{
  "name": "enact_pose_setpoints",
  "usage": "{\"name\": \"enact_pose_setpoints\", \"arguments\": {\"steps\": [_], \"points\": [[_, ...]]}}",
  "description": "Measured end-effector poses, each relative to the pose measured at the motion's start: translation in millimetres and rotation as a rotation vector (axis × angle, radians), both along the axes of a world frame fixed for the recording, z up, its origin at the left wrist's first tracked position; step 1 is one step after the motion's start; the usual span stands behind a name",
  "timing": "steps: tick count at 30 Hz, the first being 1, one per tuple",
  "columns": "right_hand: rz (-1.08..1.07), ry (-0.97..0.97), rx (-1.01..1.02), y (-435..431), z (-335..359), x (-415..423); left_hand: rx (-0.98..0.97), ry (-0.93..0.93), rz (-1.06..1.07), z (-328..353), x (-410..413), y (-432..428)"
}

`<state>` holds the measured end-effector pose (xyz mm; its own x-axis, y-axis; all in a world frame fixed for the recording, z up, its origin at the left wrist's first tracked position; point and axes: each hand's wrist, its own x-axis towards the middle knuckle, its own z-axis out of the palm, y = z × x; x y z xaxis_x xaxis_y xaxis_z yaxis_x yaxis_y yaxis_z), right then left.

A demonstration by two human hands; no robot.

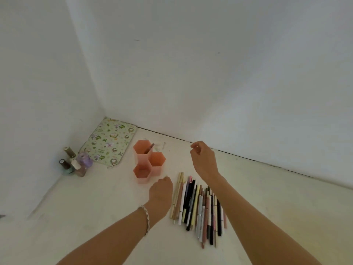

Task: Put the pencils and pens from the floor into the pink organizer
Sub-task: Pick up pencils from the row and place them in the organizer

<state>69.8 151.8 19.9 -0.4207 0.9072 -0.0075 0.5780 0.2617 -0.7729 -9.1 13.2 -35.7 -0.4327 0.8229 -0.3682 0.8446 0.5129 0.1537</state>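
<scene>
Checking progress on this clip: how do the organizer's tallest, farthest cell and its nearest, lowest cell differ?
The pink organizer's tallest cell, farthest from the person, holds one pencil leaning against its rim; the lowest cell, nearest the left hand, looks empty. The tallest cell's rim stands well above the lowest cell's rim. Both are hexagonal, open-topped, upright and joined in one piece.

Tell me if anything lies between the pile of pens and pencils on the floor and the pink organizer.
Nothing visible does. The pens and pencils lie just right of and nearer than the pink organizer, with only bare floor between. The left hand sits beside that gap; the right hand hangs above the pile's far end. The organizer's openings face up, unobstructed.
</scene>
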Motion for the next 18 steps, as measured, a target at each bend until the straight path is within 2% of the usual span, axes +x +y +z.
{"name": "enact_pose_setpoints", "arguments": {"steps": [4,7,10,13,15,18], "points": [[0.015,-0.097,-0.044,0,-16,23,0.028,0.047,-0.023,-9,7,7],[0.040,-0.190,-0.079,4,-24,23,0.105,-0.059,0.007,10,3,9],[0.061,-0.373,-0.160,7,-35,12,0.514,-0.404,0.123,51,-5,9],[0.081,-0.537,-0.241,5,-49,2,0.856,-0.434,0.183,83,-25,12],[0.097,-0.610,-0.248,2,-58,-2,0.972,-0.446,0.214,95,-39,14],[0.083,-0.640,-0.249,-3,-67,-10,0.983,-0.526,0.261,101,-49,13]]}}
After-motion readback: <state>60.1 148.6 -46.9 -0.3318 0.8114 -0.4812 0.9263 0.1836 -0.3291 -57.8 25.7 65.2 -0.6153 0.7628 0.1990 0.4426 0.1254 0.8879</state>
